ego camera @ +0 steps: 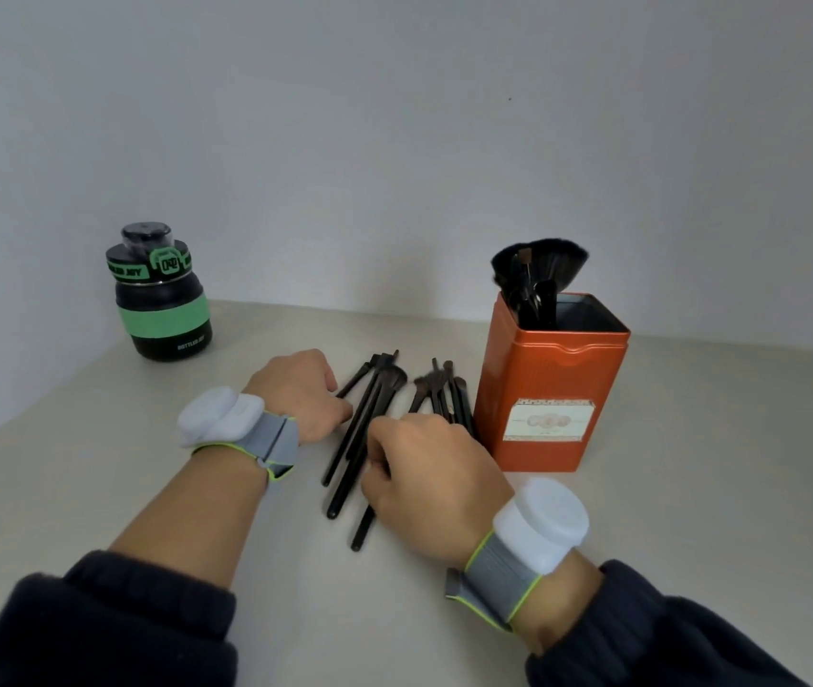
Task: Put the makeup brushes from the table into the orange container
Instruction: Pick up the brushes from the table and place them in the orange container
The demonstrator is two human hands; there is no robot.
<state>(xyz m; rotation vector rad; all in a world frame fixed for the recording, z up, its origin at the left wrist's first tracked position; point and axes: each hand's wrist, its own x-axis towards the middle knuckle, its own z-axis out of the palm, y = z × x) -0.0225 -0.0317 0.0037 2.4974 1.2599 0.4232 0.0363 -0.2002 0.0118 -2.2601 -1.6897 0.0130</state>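
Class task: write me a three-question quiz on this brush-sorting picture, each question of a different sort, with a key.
1. True or false: the orange container already holds some brushes.
2. The black and green bottle stands: A) inside the container, B) at the table's far left, C) under the right hand.
3. Fill in: the loose brushes lie between the left hand and the ____.

Key: 1 true; 2 B; 3 container.

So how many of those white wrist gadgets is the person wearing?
2: one white wrist gadget strapped behind the left hand, the other white wrist gadget behind the right hand.
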